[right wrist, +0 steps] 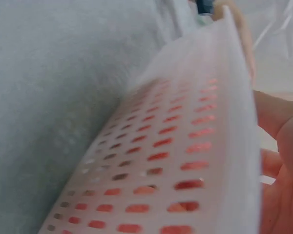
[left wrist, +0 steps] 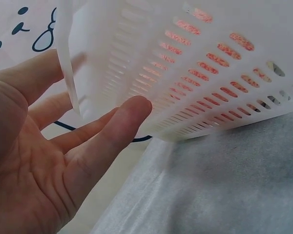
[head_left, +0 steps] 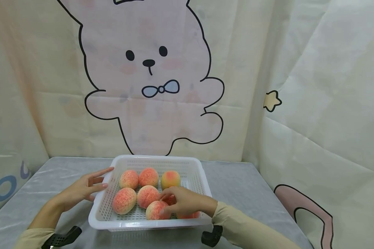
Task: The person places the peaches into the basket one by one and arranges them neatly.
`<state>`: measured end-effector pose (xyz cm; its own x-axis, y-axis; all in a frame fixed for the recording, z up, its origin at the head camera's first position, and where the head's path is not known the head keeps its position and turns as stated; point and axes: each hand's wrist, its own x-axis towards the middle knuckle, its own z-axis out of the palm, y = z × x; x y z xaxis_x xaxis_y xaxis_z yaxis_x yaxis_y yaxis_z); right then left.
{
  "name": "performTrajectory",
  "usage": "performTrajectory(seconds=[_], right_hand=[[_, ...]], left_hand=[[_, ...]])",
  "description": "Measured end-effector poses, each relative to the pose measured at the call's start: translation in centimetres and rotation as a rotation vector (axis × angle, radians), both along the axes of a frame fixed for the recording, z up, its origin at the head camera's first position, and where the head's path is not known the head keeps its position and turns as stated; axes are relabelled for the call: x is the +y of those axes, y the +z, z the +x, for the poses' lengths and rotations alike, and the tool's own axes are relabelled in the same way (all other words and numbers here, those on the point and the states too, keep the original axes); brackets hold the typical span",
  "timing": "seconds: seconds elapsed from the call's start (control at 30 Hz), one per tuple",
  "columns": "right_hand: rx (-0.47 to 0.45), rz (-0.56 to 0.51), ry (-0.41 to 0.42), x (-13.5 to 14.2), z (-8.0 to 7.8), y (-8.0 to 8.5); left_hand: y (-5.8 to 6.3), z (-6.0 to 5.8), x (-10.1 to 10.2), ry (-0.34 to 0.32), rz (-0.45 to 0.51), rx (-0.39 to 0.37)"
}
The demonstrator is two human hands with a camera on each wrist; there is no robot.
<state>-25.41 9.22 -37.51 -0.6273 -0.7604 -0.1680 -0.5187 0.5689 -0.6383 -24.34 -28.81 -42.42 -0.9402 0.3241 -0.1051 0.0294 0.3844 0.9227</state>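
Note:
A white perforated plastic basket (head_left: 103,207) holds several red-and-yellow peaches (head_left: 124,200). My left hand (head_left: 81,190) is at the basket's left side, its fingers loosely extended at the rim. In the left wrist view, the left thumb (left wrist: 129,119) lies along the outer wall and the other fingers reach past the rim's edge. Inside the basket, my right hand (head_left: 187,202) is over the front peaches, thumb and fingers bent around the front-middle peach (head_left: 154,210). Part of that peach and those beneath the palm are hidden. The right wrist view shows the right hand (right wrist: 285,170) beyond the rim.
A grey cloth covers the table (head_left: 237,193) under the basket. Behind it hangs a pale curtain (head_left: 237,52) with a cartoon bear, and more printed curtains stand at both sides. Black straps (head_left: 212,236) sit on both wrists.

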Motion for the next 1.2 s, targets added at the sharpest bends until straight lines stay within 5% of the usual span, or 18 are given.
performTrajectory(seconds=[0.17,0.4,0.8,1.2], right_hand=[[-0.055,-0.129,0.013,1.3,-0.6,0.7],[0.001,-0.329,-0.014,4.2,-1.6,1.8],[0.089,-0.439,-0.235,9.9,-3.2,2.3],[0.138,-0.532,-0.443,14.1,-3.9,-0.2]], left_hand=[[0.4,-0.2,0.2,0.012,-0.013,-0.008],[0.6,0.0,0.0,-0.003,-0.018,-0.011],[0.5,0.1,-0.3,-0.02,0.007,-0.011],[0.6,0.0,-0.1,-0.013,-0.004,-0.019]])
